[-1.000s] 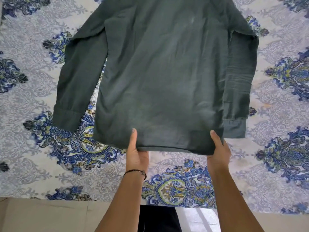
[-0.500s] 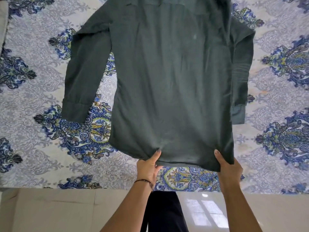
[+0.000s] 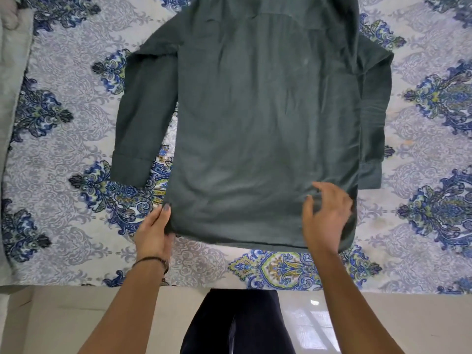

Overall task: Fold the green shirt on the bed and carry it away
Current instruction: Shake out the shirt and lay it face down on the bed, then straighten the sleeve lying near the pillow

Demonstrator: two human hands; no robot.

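Step in hand looks to be squaring the shirt (image 3: pixel 255 136) flat before the first fold. It lies back-up on the bed (image 3: pixel 63 154), collar end away from the person, with the hem (image 3: pixel 242 241) nearest and close to the bed's near edge. The left hand (image 3: pixel 153 231) pinches the hem's left corner, thumb on top and fingers tucked under. The right hand (image 3: pixel 327 218) sits over the right corner with fingers spread and half-curled. It is blurred, so whether it grips cloth or only brushes it cannot be told (a small pucker shows just by its fingertips).

To do this well, both corners want an even, gentle pull toward the person, so the body goes taut without rucking the bed's cover beneath. The pucker by the right hand is best stroked outward with flat fingers. The left sleeve (image 3: pixel 138 118) angles clear of the body, with bed showing between. The right sleeve (image 3: pixel 375 111) runs tight beside the body, and its shoulder looks bunched. Both probably need laying straight before they fold across the back, or the folds will trap creases. The hem bows slightly, and levelling it gives a true line for folding upward. Cloth this thin likely slides readily, so light pressure should do.
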